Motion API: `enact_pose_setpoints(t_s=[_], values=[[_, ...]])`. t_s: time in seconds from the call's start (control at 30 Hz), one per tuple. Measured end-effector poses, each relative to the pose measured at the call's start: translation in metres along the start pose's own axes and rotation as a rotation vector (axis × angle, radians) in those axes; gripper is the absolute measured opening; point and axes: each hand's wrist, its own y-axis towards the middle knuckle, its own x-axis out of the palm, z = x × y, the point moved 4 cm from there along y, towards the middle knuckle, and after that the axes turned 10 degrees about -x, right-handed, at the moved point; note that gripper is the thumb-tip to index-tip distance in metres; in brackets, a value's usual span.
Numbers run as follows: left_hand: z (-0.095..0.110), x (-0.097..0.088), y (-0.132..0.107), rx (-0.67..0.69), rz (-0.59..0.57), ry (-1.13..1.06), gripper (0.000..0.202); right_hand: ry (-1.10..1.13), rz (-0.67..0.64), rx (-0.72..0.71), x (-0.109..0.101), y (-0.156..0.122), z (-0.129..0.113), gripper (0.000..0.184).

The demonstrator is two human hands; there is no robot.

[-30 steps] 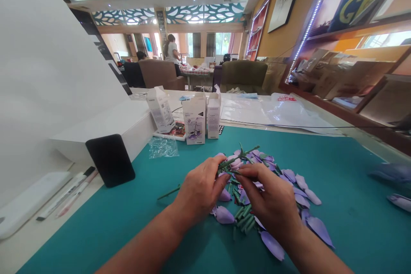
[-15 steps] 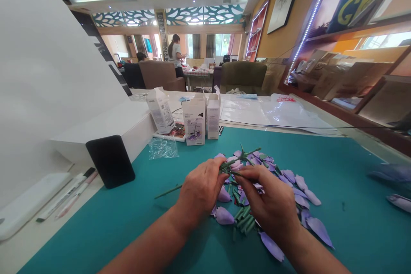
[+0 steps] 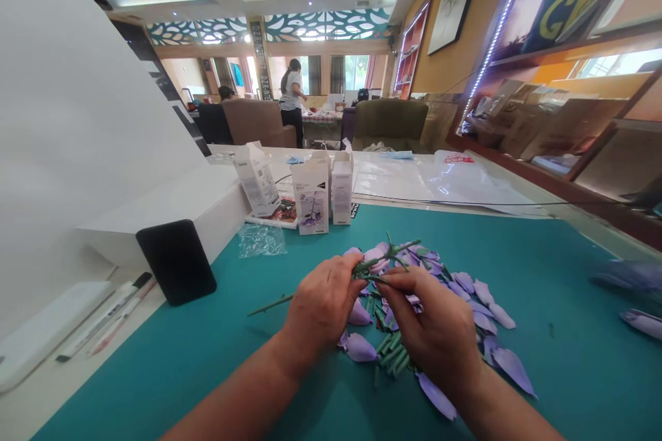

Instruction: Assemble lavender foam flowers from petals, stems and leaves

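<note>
- Mat point(image 3: 155, 358), teal and flat, spreads under both hands; its bare left side looks like a good place to rest finished work.
- Lilac petals point(image 3: 362, 346) lie loosely scattered below and to the right of the hands; working above them, not pressing down, should spare them creases.
- Printed cartons point(image 3: 313, 205), three in all, stand beyond the hands; the front one pictures a flowering stem, perhaps useful as a guide.
- Left hand point(image 3: 323, 296) is closed around a green stem; a firm, unmoving hold probably serves best here.
- Right hand point(image 3: 432, 313) pinches with thumb and forefinger, just beside the left thumb; a light touch seems wise.
- Green stem point(image 3: 390, 251) is held above the petals, tilted, its branched end pointing up and right.
- Short green tubes point(image 3: 396, 357) lie bunched on the mat below the hands.
- Thin green piece point(image 3: 377, 280) sits at the right fingertips; whether it is joined to the stem cannot be told. Lining it up before pushing or pulling would likely avoid bending it.
</note>
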Motion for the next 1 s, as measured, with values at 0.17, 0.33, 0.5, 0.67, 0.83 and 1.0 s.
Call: enact_pose_setpoints(t_s=[0.17, 0.33, 0.5, 0.67, 0.83, 1.0], values=[[0.0, 0.001, 0.0, -0.036, -0.017, -0.037, 0.033, -0.025, 0.03, 0.003, 0.0, 0.002, -0.002, 0.01], [-0.004, -0.001, 0.006, -0.209, -0.115, -0.105, 0.035, -0.018, 0.026, -0.007, -0.004, 0.01, -0.004, 0.012], [-0.018, -0.012, 0.014, -0.419, -0.154, -0.202, 0.042, -0.094, 0.0, 0.11, -0.032, 0.02, 0.023, 0.015], [-0.029, -0.019, 0.019, -0.548, -0.188, -0.272, 0.046, -0.309, -0.342, 0.452, -0.055, 0.006, 0.083, 0.017], [-0.033, -0.019, 0.021, -0.636, -0.257, -0.354, 0.045, -0.438, -0.707, 0.684, -0.063, -0.034, 0.122, 0.022], [-0.034, -0.017, 0.021, -0.72, -0.283, -0.464, 0.041, -0.465, -0.863, 0.783, -0.068, -0.06, 0.136, 0.02]])
